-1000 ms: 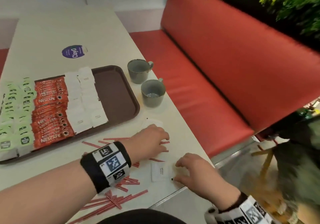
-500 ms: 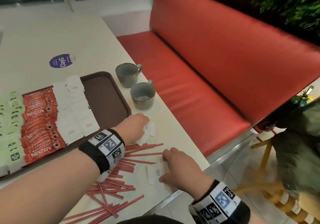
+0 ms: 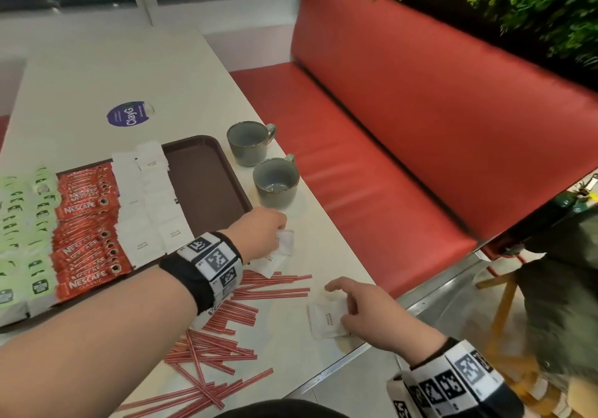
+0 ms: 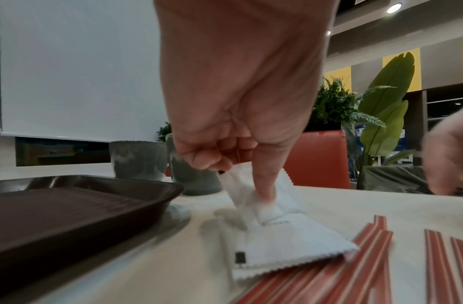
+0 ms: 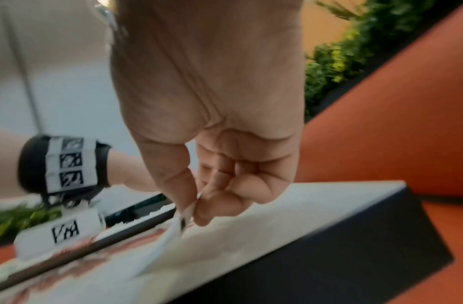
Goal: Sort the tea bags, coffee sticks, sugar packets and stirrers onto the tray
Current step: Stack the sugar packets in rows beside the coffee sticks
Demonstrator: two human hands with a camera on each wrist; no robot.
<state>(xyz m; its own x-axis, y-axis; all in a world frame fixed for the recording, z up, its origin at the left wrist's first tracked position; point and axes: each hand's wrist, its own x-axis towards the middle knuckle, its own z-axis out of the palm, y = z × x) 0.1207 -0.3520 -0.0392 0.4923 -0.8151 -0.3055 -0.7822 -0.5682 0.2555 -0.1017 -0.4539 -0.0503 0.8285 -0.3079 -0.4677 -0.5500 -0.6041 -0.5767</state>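
White sugar packet lies near the table's near-right edge, right hand pinching its right side between thumb and fingers, one corner lifted in the right wrist view; left hand sits just off the tray's near-right corner, fingers curled onto two more white sugar packets, one packet pinched up off the table and one finger pressing into it in the left wrist view, the other packet flat underneath with its edge over the stirrers; red-and-white striped stirrers scattered loose on the table between the two hands and toward the near edge, none on the tray; brown tray on the left holds, left to right, green tea bags, red Nescafe coffee sticks, then white sugar packets in rows, right part of tray bare; two grey mugs stand upright just right of the tray, near one just beyond the left hand; purple ClayG sticker on the white table beyond the tray; red bench seat to the right, green plants above its back; both wrists wear black bands with printed markers.
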